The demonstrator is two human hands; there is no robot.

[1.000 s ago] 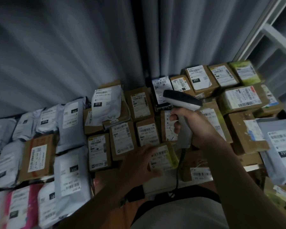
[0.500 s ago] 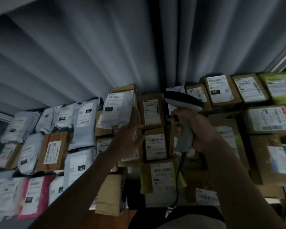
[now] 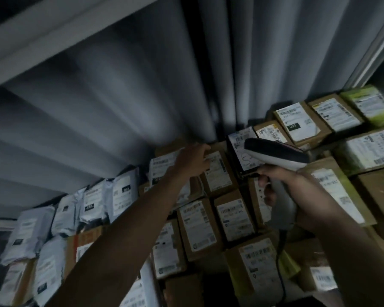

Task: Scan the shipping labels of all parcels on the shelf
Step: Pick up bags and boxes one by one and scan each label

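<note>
From the head view, my right hand (image 3: 297, 191) was wrapped around the scanner (image 3: 277, 165), its head aimed out over the back rows so a label could be read. My left hand (image 3: 194, 160) reached to the rear box (image 3: 217, 173), fingers loose and holding nothing, probably to steady or tilt it. The parcels (image 3: 200, 227) lay label-up across the shelf, packed side by side, so each barcode faced me.

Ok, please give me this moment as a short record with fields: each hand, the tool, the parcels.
left hand: reaching to the back row, fingers over a grey bag and a brown box
right hand: gripping the scanner handle
scanner: head pointing left over the parcels
parcels: boxes and bags in rows, labels up
backdrop: grey curtain
</note>
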